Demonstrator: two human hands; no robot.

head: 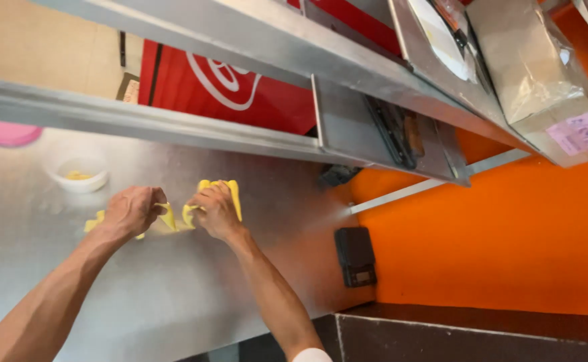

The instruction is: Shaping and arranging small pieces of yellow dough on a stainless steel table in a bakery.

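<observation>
Both hands are working on a soft, bright yellow sheet of dough lying on the dimpled stainless-steel worktop. The left hand is curling down over the sheet's left part, fingers folded under and knuckles up, gripping the dough — a small yellow flap is poking out beside the wrist. The right hand is closing on the sheet's right part in the same way, and a taller yellow fold is standing up just behind its fingers. The two hands are sitting near each other, with a narrow strip of dough showing between them.

Beyond the left hand, a small round white plastic bowl with a little yellow matter in it is resting on the worktop, well apart from the dough. Farther off, a pink round lid-like thing is peeking out under the long steel shelf that is running above the worktop's far side. A red panel is showing behind that shelf. To the right of the right arm, a small black digital scale is sitting near the worktop's edge, against the orange wall — and a wrapped cardboard box is lying on the upper shelving.
</observation>
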